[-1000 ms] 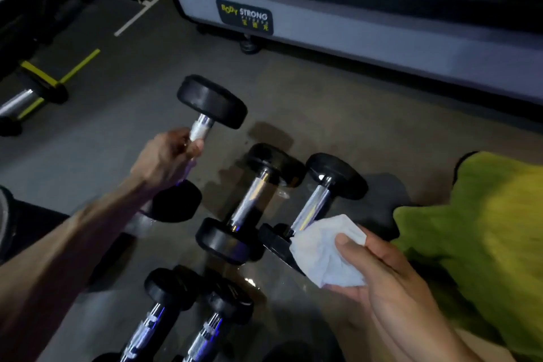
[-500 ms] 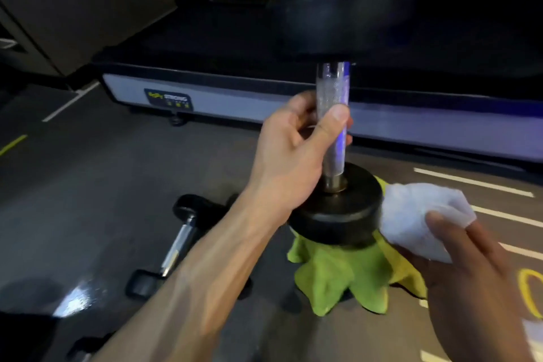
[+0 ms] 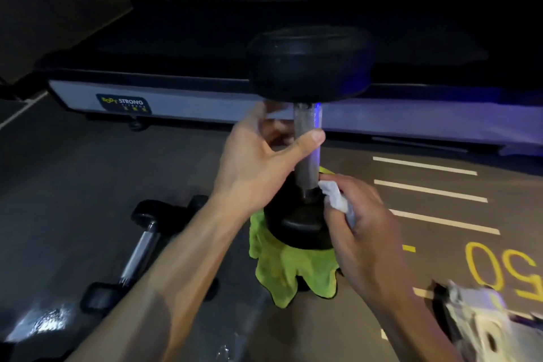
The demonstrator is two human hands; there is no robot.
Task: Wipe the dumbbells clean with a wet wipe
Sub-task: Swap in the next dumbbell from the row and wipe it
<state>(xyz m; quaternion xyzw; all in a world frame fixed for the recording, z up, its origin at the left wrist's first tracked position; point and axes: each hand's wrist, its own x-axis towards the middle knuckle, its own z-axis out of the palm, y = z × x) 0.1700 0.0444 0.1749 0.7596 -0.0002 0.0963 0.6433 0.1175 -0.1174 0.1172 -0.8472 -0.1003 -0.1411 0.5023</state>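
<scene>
A black-headed dumbbell (image 3: 308,67) with a chrome handle stands upright in the air at the centre. My left hand (image 3: 258,161) grips its handle, thumb across the front. My right hand (image 3: 361,220) holds a crumpled white wet wipe (image 3: 335,198) and presses it against the bottom of the handle, where it meets the lower head. Other dumbbells (image 3: 138,253) lie on the dark floor at the lower left, partly hidden by my left forearm.
A green cloth (image 3: 288,273) lies on the floor under the raised dumbbell. A long grey and black machine base (image 3: 188,100) with a Body Strong label runs across the back. White and yellow floor markings (image 3: 435,191) are at the right. A pale packet (image 3: 482,323) sits at the lower right.
The raised dumbbell now sits closer and higher in view. My right hand has brought the wipe from beside the lower head onto the base of the handle.
</scene>
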